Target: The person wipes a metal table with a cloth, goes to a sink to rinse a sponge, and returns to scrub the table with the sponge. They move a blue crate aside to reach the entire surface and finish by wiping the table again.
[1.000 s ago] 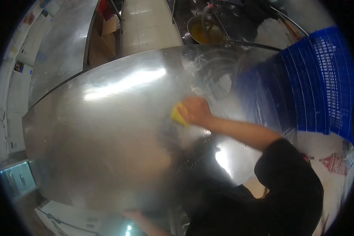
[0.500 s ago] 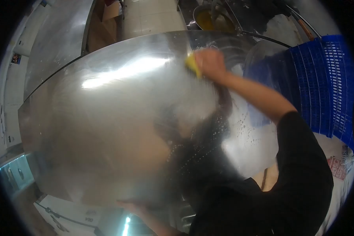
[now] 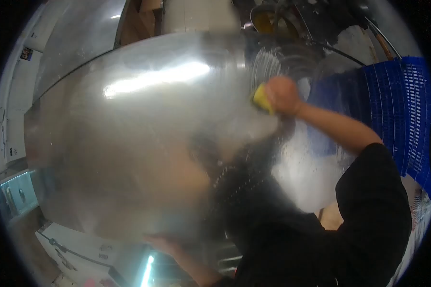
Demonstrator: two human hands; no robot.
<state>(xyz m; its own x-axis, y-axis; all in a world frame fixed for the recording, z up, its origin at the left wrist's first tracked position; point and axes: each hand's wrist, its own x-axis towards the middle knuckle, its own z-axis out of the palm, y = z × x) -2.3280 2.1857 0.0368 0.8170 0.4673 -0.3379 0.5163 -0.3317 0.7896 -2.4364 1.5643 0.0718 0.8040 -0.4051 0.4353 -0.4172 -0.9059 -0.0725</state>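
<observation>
A wide, shiny metal sheet [image 3: 129, 138] fills the middle of the view, with reflections, water drops and white foam streaks near its far right part. My right hand [image 3: 283, 96] is closed round a yellow sponge [image 3: 263, 99], which is pressed on the sheet just below the foam streaks. At the near edge of the sheet, low in the view, is my left hand [image 3: 162, 243]; it is blurred, and its fingers are partly hidden at the edge.
Blue perforated plastic baskets [image 3: 414, 110] stand at the right. Beyond the far edge are a metal pan [image 3: 261, 21] with yellowish liquid and a cardboard box [image 3: 151, 5]. Another metal surface [image 3: 81, 38] lies at the upper left. A white appliance [image 3: 81, 244] stands at the lower left.
My right hand has moved right and nearer with the sponge, and foam streaks now show beyond it. My left hand stays at the near edge. The view has shifted slightly.
</observation>
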